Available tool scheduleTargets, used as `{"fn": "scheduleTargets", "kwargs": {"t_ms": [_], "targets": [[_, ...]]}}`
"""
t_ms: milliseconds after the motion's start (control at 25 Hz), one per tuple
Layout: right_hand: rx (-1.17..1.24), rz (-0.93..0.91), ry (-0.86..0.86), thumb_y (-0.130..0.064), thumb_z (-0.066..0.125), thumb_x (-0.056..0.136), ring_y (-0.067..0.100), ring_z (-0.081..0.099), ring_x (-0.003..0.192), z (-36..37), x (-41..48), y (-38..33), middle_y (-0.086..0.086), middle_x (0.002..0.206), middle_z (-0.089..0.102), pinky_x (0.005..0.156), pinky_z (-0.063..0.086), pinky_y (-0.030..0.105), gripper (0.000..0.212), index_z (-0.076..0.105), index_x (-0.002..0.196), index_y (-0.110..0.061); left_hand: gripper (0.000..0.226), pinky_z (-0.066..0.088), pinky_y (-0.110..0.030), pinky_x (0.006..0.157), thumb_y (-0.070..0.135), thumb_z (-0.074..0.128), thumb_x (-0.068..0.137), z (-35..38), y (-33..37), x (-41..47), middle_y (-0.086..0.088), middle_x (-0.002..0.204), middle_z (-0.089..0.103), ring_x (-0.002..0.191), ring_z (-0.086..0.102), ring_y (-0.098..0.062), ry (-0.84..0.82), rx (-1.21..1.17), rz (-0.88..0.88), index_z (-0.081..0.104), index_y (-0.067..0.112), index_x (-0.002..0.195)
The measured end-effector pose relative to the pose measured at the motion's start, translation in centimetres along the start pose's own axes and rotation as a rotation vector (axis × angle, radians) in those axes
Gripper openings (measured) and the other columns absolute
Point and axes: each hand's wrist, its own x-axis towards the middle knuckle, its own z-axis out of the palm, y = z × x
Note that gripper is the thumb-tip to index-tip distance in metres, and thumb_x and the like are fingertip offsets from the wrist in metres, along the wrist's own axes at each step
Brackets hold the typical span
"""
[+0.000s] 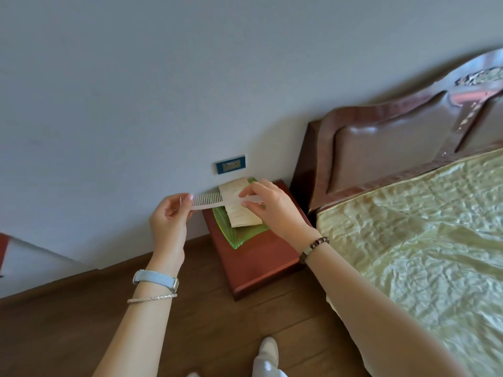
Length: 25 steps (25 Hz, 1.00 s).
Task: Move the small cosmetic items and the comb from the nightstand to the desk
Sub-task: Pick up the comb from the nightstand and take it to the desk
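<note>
A pale translucent comb (209, 201) is held in the air above the red-brown nightstand (258, 263). My left hand (170, 221) pinches its toothed end. My right hand (268, 205) grips its handle end. Under the comb, a green glass tray (231, 236) sits on the nightstand and holds a cream-coloured paper packet (242, 214). The right hand hides part of the tray and packet. No other small cosmetic items can be made out.
The nightstand stands against a grey wall with a blue-framed socket (231, 164) just above it. A bed with a green quilted cover (424, 240) and a dark padded headboard (394, 148) lies to the right. Brown wooden floor (68, 330) spreads below, with my white shoe (268, 349) on it.
</note>
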Motion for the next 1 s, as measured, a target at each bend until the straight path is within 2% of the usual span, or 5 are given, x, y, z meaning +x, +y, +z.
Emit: {"fn": "scheduleTargets", "kwargs": {"t_ms": [200,320,480,720,1000], "targets": [[-0.006,-0.075,-0.026,-0.025,0.065,0.093,0.016,0.057,0.092,0.5,1.7,-5.3,-0.003,0.104,0.062,0.077,0.053,0.040,0.016,0.065,0.108,-0.021,0.005,0.052,-0.025,0.079,0.022,0.066,0.091,-5.0,3.0,0.3,0.002,0.086,0.067,0.082,0.063,-0.014,0.045,-0.011,0.056,0.067,0.025,0.088],[-0.003,-0.126,-0.029,-0.025,0.065,0.092,0.015,0.057,0.092,1.6,2.4,-9.4,-0.003,0.103,0.061,0.076,0.053,0.041,0.017,0.065,0.109,-0.021,0.004,0.052,-0.022,0.077,0.021,0.066,0.092,-8.8,4.9,0.0,0.000,0.089,0.067,0.078,0.065,-0.008,0.072,-0.038,0.078,0.067,0.023,0.089],[0.034,-0.217,-0.049,-0.022,0.066,0.093,0.011,0.052,0.090,4.9,2.4,-15.3,-0.007,0.100,0.057,0.073,0.044,0.026,0.016,0.067,0.109,-0.019,0.003,0.052,-0.021,0.076,0.019,0.065,0.092,-15.7,6.9,-1.2,0.002,0.088,0.067,0.078,0.065,-0.008,0.132,-0.052,0.090,0.067,0.021,0.090],[0.092,-0.343,-0.165,-0.018,0.066,0.093,0.013,0.058,0.093,12.5,1.8,-23.7,-0.003,0.103,0.061,0.081,0.052,0.028,0.016,0.069,0.109,-0.018,0.007,0.052,-0.022,0.078,0.015,0.067,0.090,-27.9,8.2,-4.0,0.001,0.092,0.070,0.083,0.065,-0.011,0.250,-0.044,0.065,0.070,0.022,0.091],[0.206,-0.480,-0.320,-0.010,0.068,0.091,0.011,0.058,0.086,22.5,0.9,-35.1,0.003,0.104,0.062,0.078,0.046,0.010,0.017,0.072,0.108,-0.014,0.014,0.053,-0.015,0.073,0.013,0.065,0.092,-42.6,8.2,-9.0,-0.006,0.099,0.073,0.088,0.067,-0.011,0.437,-0.025,0.061,0.073,0.012,0.103]]}}
